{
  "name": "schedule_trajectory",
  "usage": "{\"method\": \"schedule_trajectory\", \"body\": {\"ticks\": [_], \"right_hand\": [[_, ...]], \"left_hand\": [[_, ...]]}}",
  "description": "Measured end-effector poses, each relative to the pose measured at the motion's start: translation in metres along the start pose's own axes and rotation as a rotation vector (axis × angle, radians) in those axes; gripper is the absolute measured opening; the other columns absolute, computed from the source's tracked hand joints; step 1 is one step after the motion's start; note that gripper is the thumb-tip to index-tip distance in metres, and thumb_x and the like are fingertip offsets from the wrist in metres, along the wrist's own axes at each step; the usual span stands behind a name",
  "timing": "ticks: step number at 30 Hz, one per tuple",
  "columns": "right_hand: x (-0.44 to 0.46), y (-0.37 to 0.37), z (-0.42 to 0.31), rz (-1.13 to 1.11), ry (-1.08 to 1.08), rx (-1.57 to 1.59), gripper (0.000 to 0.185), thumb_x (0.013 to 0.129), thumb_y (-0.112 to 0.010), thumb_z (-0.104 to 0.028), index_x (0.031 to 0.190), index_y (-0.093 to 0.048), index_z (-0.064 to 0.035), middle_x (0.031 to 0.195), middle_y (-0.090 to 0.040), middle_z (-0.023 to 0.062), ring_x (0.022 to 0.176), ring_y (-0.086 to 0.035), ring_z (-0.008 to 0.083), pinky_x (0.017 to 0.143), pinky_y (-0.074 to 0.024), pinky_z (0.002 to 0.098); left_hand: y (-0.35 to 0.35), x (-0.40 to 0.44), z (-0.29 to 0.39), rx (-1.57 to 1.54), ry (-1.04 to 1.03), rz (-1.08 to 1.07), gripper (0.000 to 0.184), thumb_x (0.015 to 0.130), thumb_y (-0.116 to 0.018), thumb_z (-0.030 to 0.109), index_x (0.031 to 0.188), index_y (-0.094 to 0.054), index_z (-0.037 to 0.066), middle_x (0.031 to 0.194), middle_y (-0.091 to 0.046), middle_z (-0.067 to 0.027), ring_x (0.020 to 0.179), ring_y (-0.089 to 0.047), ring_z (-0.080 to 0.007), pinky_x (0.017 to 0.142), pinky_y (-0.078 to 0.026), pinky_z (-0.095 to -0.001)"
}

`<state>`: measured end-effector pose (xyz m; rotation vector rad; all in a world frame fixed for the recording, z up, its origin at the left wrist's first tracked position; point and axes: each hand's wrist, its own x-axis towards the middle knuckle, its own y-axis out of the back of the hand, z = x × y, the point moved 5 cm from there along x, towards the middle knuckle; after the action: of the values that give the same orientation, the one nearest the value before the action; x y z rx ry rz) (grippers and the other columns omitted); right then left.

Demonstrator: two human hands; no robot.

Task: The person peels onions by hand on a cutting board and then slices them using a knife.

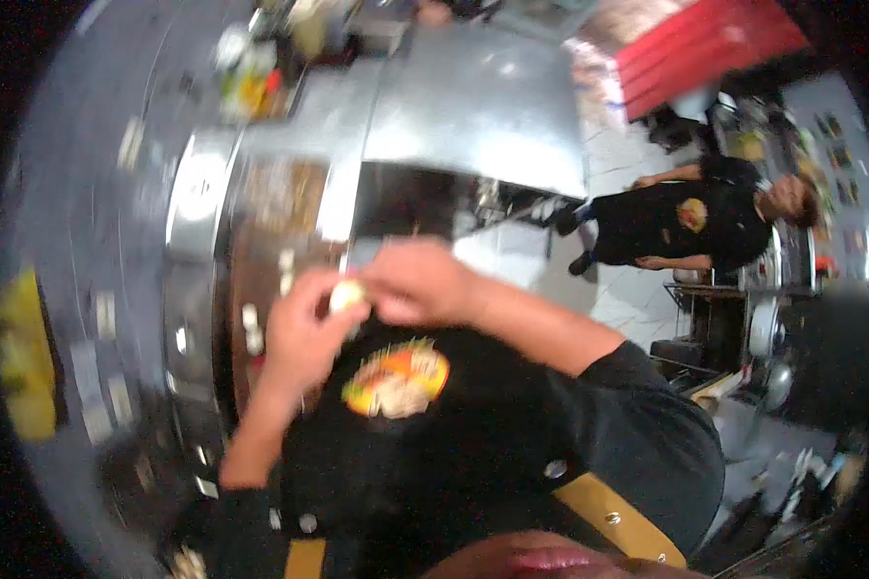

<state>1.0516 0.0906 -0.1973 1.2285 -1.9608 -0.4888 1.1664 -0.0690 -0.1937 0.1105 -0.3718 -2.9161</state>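
Observation:
My left hand (304, 328) is closed around a small, pale yellowish-white rounded piece (349, 295), held in front of my black apron (492, 415). Its kind is blurred; it may be a peeled vegetable or an egg. Beside it, my right hand (420, 282) is closed, with its fingertips pinched at the piece's upper edge. Whether those fingers grip the piece itself or a bit of it is smeared by motion. Beyond my left hand, several small white pieces (252, 328) lie on a brown surface (261, 251).
A steel worktop (473, 92) extends ahead. Steel fronts (198, 198) and a dark tiled wall (97, 212) are on the left. Another person (686, 217) in a black apron stands on the tiled floor (608, 289) at the right, near a wire rack (695, 318) and a red panel (710, 48).

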Motion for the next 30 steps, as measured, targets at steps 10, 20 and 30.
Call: {"method": "schedule_trajectory", "body": {"ticks": [10,20,30], "right_hand": [[0.001,0.017,0.002,-0.013,-0.219,0.103,0.033,0.092,-0.071,-0.019,0.123,-0.069,-0.0084,0.097,-0.070,0.0169,0.091,-0.071,0.0399,0.080,-0.0574,0.0489],[-0.017,0.016,0.010,0.226,-0.403,0.055,0.040,0.090,-0.065,-0.015,0.129,-0.069,-0.0179,0.088,-0.068,0.0117,0.084,-0.069,0.0366,0.075,-0.0560,0.0468],[-0.028,0.000,0.036,0.133,-0.407,-0.062,0.036,0.091,-0.070,-0.025,0.127,-0.069,-0.0193,0.095,-0.074,0.0176,0.091,-0.073,0.0435,0.078,-0.0578,0.0551]], "left_hand": [[-0.017,0.026,-0.018,-0.322,0.166,-0.161,0.041,0.093,-0.077,-0.007,0.132,-0.065,-0.005,0.120,-0.071,-0.0090,0.110,-0.070,-0.0157,0.097,-0.056,-0.0314],[-0.061,0.049,-0.042,-0.611,0.350,-0.051,0.034,0.117,-0.046,0.023,0.148,-0.048,0.010,0.124,-0.066,-0.0088,0.111,-0.065,-0.0193,0.096,-0.054,-0.0391],[-0.056,0.063,-0.040,-0.130,0.358,-0.382,0.058,0.108,-0.057,0.013,0.160,-0.033,0.012,0.115,-0.065,-0.0076,0.087,-0.062,-0.0131,0.073,-0.055,-0.0315]]}}
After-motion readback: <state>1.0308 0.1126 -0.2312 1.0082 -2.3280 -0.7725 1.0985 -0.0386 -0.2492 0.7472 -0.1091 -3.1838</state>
